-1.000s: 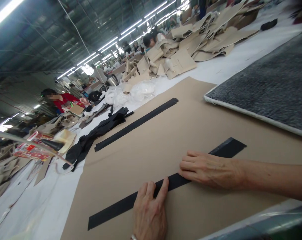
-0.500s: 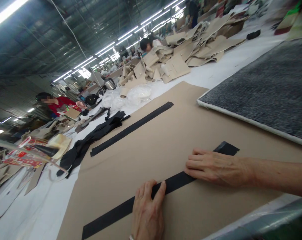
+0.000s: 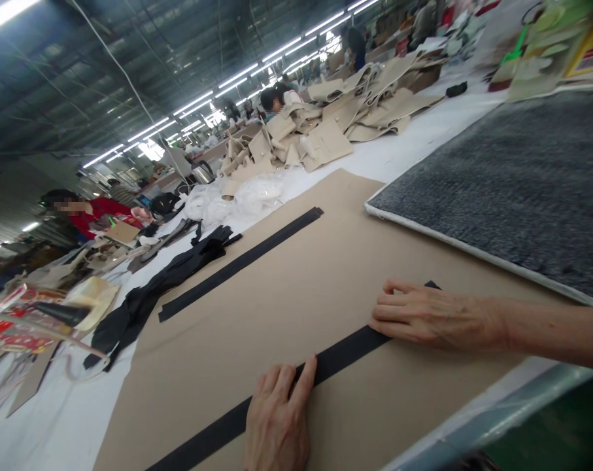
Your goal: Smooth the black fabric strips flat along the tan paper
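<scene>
A long black strip [image 3: 348, 353] lies diagonally across a large flat beige sheet [image 3: 345, 418]. My left hand [image 3: 279, 415] rests on its middle stretch, thumb apart from the fingers and fingertips against the strip. Further up to the right, my right hand [image 3: 421, 314] lies over the strip near its far end, its fingers laid down on the strip and sheet. Only a small dark corner of that end shows behind the hand. A second black strip [image 3: 242, 261] lies on the sheet beyond, roughly parallel, with neither hand touching it.
A dark grey, rough-surfaced board [image 3: 502, 176] with a pale edge overlaps the sheet's right side. Loose black pieces [image 3: 159, 288] lie to the left. Further back are clear plastic [image 3: 247, 199], piled beige pieces [image 3: 325, 140] and a person in red [image 3: 95, 212].
The view has turned somewhat to the right. My right hand has slid along the strip toward its far end, widening the gap between my hands. My left hand remains on the strip.
</scene>
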The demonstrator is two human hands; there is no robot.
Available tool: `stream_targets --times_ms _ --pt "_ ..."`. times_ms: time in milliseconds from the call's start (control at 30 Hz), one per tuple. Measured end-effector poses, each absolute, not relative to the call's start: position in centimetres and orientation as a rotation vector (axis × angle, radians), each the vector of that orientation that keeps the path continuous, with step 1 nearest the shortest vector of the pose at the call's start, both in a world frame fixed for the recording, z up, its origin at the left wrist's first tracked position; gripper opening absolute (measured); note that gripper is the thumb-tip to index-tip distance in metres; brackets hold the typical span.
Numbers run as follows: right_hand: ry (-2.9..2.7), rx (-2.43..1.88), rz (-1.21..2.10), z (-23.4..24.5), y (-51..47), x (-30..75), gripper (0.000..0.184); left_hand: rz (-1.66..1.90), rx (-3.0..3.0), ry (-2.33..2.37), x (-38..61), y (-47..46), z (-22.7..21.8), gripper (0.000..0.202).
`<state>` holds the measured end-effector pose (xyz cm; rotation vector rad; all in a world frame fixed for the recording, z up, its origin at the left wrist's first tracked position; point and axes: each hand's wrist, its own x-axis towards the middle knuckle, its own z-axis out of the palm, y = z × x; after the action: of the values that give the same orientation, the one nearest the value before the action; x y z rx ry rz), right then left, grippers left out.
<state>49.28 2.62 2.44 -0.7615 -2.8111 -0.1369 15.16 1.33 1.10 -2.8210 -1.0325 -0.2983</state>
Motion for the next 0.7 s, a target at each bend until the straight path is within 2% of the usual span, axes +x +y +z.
stream_targets --times_ms 100,200,367,700 --pt "-2.808 -0.781 -0.151 2.1 2.5 49.5 0.030 -0.398 -2.801 -1.063 17.8 1.3 1.7 0.058" --pt "-2.799 -0.810 -0.197 2.0 2.5 49.3 0.029 -0.528 -2.902 -1.087 21.9 1.4 2.0 0.050" --pt "-2.795 -0.842 -0.243 2.0 2.3 49.5 0.026 -0.378 -3.039 -1.106 26.7 1.8 1.2 0.034" --pt "-2.742 -0.866 -0.321 1.9 2.0 52.0 0.028 -0.203 -2.936 -0.973 27.3 2.0 1.4 0.052"
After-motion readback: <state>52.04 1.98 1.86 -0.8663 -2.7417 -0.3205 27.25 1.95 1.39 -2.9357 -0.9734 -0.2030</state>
